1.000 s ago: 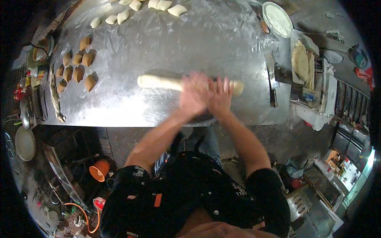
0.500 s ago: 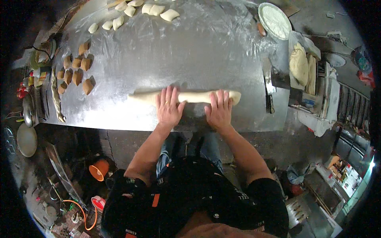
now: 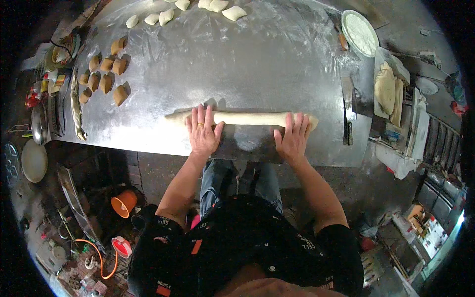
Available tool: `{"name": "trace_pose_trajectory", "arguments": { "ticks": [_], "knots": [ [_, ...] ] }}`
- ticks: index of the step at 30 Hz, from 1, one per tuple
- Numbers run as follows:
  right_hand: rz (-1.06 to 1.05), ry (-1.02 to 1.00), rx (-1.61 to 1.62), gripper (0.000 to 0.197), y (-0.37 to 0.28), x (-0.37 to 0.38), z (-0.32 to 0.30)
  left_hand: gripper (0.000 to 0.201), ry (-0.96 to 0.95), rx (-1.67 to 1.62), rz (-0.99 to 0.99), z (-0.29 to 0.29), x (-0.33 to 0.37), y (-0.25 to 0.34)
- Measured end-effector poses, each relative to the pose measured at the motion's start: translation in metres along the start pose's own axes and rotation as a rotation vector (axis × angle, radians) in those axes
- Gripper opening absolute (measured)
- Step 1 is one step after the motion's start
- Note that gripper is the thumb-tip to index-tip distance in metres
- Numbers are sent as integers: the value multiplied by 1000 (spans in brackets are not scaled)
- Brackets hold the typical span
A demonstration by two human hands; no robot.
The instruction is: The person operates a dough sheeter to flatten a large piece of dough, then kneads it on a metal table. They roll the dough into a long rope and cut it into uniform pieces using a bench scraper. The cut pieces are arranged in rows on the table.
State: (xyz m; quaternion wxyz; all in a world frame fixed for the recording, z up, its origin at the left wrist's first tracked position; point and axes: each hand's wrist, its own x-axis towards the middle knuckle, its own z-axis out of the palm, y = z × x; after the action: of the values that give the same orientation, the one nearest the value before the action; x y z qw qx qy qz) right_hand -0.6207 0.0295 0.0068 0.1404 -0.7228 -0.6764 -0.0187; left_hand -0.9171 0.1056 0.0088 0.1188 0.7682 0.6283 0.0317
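Observation:
A long roll of pale dough [image 3: 250, 118] lies crosswise near the front edge of the metal table [image 3: 217, 59]. Flat on its left part rests my left hand [image 3: 203, 131], fingers stretched out and a ring on one of them. My right hand [image 3: 296, 136] presses the roll close to its right end, its fingers straight and slightly apart. Between the two hands the dough is bare and fairly even in thickness. Its left end tapers beyond my left hand.
Several brown dough pieces [image 3: 106, 83] sit at the left, and several white dough pieces [image 3: 166, 18] along the far edge. At the right are a knife [image 3: 349, 111], a bowl of flour [image 3: 359, 32] and a large dough lump [image 3: 384, 89]. An orange bucket [image 3: 123, 204] stands below the table's left side.
My hands have moved farther apart along the dough, the right one toward its right end. The roll looks longer and more even between them. The whole view has shifted slightly.

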Motion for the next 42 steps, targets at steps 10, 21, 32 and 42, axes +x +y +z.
{"name": "trace_pose_trajectory", "arguments": {
  "ticks": [10, 21, 32, 42],
  "knots": [
    [114, -8, -174, 60, 17, 124, 24, 68, 120, 249, 42, -27, 137, -41],
    [351, -50, 67, 74, 43, 171, 37, 75, 47, 46, -178, -53, 155, -75],
    [-28, -101, -118, 59, 16, -4, -23, 72, -45, 43, 307, -44, -4, -117],
    [201, 403, 596, 24, 118, 217, 42, 71, -5, 70, 441, -23, 96, 35]
  ]
}}
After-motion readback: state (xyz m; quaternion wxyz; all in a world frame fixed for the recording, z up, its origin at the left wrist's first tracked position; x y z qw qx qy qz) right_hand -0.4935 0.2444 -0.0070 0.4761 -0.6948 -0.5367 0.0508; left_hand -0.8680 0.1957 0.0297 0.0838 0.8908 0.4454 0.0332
